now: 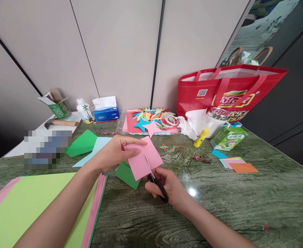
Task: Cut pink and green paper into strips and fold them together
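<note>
A pink square of paper (141, 163) is pinched at its upper left between the thumb and fingers of my left hand (119, 150). My right hand (165, 182) grips black-handled scissors (161, 190), whose blades lie over the lower right part of the pink square and point toward its middle. I cannot tell how far any cut goes. Below the square, a dark green paper piece (127, 176) lies on the table, partly hidden. Just beyond sits a small red and green paper star (163, 147).
Large coloured sheets (45, 203) cover the near left. Behind stand a tissue box (106, 113), a white bottle (85, 111), folded paper stars (151, 119), a glue stick (201, 137), a white mug (214, 125), a green carton (229, 138) and a red bag (208, 93). Small paper squares (244, 168) lie right.
</note>
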A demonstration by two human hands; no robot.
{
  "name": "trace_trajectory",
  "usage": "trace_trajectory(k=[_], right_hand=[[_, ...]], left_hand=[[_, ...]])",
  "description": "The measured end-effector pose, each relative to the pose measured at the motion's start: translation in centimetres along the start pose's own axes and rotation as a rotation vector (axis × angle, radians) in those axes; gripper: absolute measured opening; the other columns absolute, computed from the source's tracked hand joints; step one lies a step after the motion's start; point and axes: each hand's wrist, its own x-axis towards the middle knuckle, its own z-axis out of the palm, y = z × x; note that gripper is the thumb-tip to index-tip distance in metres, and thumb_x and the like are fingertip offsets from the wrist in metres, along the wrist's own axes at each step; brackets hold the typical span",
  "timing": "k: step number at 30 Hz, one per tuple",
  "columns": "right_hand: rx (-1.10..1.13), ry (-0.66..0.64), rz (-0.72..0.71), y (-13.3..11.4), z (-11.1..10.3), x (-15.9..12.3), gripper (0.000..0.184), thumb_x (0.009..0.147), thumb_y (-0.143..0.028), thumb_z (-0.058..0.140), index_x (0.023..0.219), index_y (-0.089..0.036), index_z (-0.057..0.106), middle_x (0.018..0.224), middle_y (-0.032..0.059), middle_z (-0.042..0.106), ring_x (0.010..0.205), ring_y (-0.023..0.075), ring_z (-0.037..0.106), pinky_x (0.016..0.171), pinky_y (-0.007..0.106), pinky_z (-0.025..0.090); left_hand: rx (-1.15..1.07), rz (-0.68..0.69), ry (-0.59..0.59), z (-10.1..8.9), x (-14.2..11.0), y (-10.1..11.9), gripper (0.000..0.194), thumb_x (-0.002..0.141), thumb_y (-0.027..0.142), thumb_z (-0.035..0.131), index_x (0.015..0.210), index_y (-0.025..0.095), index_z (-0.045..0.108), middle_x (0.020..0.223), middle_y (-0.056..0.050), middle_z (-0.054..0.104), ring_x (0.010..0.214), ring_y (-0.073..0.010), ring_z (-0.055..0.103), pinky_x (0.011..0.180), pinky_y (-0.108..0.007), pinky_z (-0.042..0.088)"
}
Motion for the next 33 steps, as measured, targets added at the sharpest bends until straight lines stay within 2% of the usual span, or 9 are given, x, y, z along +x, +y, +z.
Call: trace_trajectory(k=[7,17,23,29,33], right_hand=[[-0.02,0.005,0.016,-0.24,0.07,0.02,0.034,0.059,-0.042,0.069,0.065,-0.016,0.048,0.049,-0.0068,0.044,0.04,0.0051,0.037,0.04,0.02,0.029],[-0.012,-0.007,-0.004,0.18,-0.14,0.08,0.03,0.061,-0.038,0.068,0.07,-0.014,0.051,0.05,-0.0064,0.045,0.038,0.0043,0.038,0.039,0.019,0.028],[-0.016,-0.002,0.007,0.06,-0.05,0.09,0.033,0.06,-0.04,0.068,0.071,-0.014,0.052,0.05,-0.0063,0.045,0.037,0.004,0.037,0.038,0.019,0.028],[-0.005,-0.008,-0.008,0.49,-0.1,0.19,0.034,0.058,-0.042,0.069,0.069,-0.015,0.051,0.054,-0.0057,0.045,0.041,0.0043,0.037,0.039,0.019,0.031],[0.004,-0.015,-0.016,0.68,-0.14,0.24,0.036,0.058,-0.043,0.07,0.075,-0.015,0.053,0.058,-0.0045,0.046,0.046,0.0055,0.038,0.043,0.02,0.034]], left_hand=[[0.004,0.008,0.002,-0.01,-0.02,-0.14,0.029,0.072,0.023,0.056,0.1,0.02,0.065,0.092,-0.002,0.066,0.066,-0.012,0.053,0.051,-0.019,0.039],[0.0,-0.008,0.005,0.02,-0.11,0.16,0.028,0.072,0.022,0.056,0.099,0.02,0.065,0.092,-0.003,0.066,0.067,-0.0123,0.053,0.054,-0.02,0.04],[-0.008,-0.014,-0.003,-0.02,-0.09,0.17,0.029,0.072,0.022,0.056,0.1,0.02,0.065,0.087,-0.002,0.066,0.063,-0.0109,0.051,0.051,-0.019,0.039],[0.004,-0.015,-0.003,-0.03,-0.15,0.09,0.03,0.072,0.023,0.056,0.1,0.02,0.064,0.085,-0.002,0.066,0.061,-0.0108,0.05,0.049,-0.019,0.037],[0.034,0.009,-0.005,0.04,-0.16,0.15,0.03,0.072,0.024,0.056,0.1,0.02,0.065,0.088,-0.002,0.065,0.06,-0.0105,0.049,0.048,-0.018,0.036]])
